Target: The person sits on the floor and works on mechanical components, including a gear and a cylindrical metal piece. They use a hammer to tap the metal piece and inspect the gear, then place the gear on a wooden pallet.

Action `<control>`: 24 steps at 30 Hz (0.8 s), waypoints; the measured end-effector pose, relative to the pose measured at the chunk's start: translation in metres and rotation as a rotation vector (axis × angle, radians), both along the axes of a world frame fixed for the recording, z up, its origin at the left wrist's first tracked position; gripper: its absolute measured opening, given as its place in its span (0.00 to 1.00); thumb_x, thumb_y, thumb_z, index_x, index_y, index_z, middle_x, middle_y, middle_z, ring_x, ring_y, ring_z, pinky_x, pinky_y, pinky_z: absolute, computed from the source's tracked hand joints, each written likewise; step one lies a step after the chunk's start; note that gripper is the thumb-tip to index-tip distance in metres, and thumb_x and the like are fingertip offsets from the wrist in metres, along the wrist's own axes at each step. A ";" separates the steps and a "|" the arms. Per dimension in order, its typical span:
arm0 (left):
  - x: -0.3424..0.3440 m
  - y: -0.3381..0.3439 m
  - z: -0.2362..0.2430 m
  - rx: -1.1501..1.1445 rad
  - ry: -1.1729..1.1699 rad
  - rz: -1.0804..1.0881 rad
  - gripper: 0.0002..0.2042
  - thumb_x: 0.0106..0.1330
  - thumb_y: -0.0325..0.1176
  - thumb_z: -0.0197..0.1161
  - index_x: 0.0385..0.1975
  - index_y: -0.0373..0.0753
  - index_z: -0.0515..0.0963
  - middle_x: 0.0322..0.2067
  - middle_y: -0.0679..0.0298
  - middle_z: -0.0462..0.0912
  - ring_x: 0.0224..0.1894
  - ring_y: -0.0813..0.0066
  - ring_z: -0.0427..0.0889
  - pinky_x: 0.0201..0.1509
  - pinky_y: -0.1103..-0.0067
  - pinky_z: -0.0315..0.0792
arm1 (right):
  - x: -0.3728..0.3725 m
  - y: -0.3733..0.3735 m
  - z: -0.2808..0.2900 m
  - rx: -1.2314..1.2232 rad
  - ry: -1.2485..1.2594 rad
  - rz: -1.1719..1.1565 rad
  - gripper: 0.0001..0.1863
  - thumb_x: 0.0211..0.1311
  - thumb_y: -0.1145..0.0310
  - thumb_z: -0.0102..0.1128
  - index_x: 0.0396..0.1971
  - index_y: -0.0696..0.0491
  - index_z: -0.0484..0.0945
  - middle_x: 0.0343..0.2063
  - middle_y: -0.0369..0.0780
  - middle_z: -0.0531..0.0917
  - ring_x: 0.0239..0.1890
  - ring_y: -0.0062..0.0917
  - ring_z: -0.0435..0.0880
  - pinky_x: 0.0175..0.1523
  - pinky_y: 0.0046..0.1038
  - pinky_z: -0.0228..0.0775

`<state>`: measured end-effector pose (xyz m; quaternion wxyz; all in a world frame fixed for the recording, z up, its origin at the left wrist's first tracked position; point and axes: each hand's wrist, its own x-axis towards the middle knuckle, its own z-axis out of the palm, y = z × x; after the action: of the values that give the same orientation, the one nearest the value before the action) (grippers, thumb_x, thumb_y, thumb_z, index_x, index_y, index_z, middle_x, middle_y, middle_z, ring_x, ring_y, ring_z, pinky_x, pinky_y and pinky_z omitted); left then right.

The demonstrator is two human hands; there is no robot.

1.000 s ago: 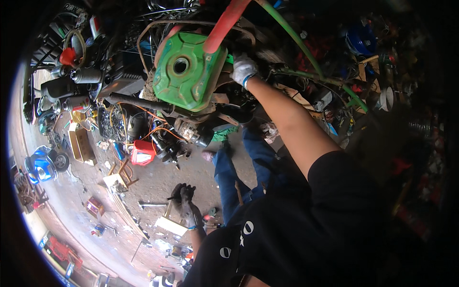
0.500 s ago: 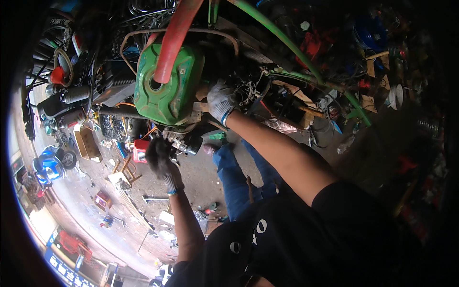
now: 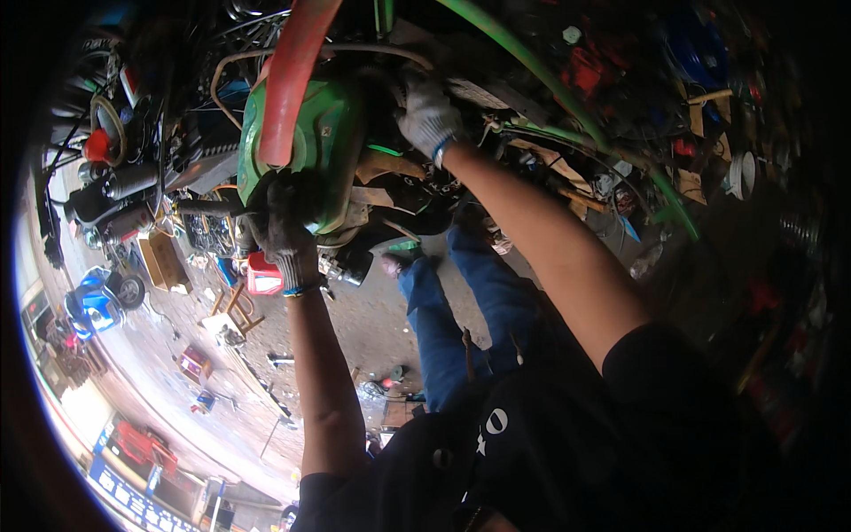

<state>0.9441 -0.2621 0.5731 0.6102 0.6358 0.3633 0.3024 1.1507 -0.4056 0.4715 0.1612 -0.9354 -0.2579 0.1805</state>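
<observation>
While the left hand [image 3: 279,213] is at the green tank [image 3: 328,155], the right hand [image 3: 430,115] is beside it. Can't tell either grip; next move likely needs clearance around the red bar [image 3: 297,71].

The right hand [image 3: 430,119] reaches farther forward than the left hand [image 3: 282,217].

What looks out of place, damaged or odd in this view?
The left hand, over the green tank, wears a near-black glove; the right hand wears a pale glove: an odd pair, perhaps from soiling. A metal tool lies loose on the littered floor, where it could trip someone. I can't make out any spill.
</observation>
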 end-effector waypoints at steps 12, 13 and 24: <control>-0.006 -0.010 -0.021 0.002 -0.063 0.126 0.13 0.73 0.31 0.61 0.53 0.33 0.79 0.45 0.59 0.85 0.47 0.71 0.82 0.55 0.75 0.76 | 0.072 0.055 -0.085 -0.742 -0.315 0.939 0.34 0.65 0.52 0.60 0.71 0.43 0.67 0.73 0.39 0.66 0.75 0.36 0.62 0.76 0.51 0.49; -0.006 -0.011 -0.022 0.030 -0.123 0.109 0.13 0.73 0.32 0.61 0.53 0.33 0.79 0.45 0.60 0.85 0.47 0.71 0.82 0.55 0.75 0.76 | 0.073 0.054 -0.070 -0.849 -0.227 1.019 0.35 0.67 0.52 0.57 0.74 0.42 0.63 0.76 0.39 0.62 0.78 0.36 0.58 0.78 0.51 0.44; -0.028 0.011 -0.029 -0.046 -0.178 0.140 0.17 0.74 0.37 0.63 0.55 0.33 0.76 0.47 0.60 0.84 0.47 0.72 0.81 0.55 0.75 0.75 | 0.019 0.032 -0.048 -0.582 -0.448 0.598 0.17 0.65 0.60 0.55 0.46 0.47 0.89 0.54 0.41 0.86 0.60 0.39 0.80 0.68 0.44 0.66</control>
<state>0.9160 -0.2512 0.5439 0.6317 0.5654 0.3580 0.3912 1.1694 -0.3740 0.4237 -0.2263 -0.8422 -0.4831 0.0774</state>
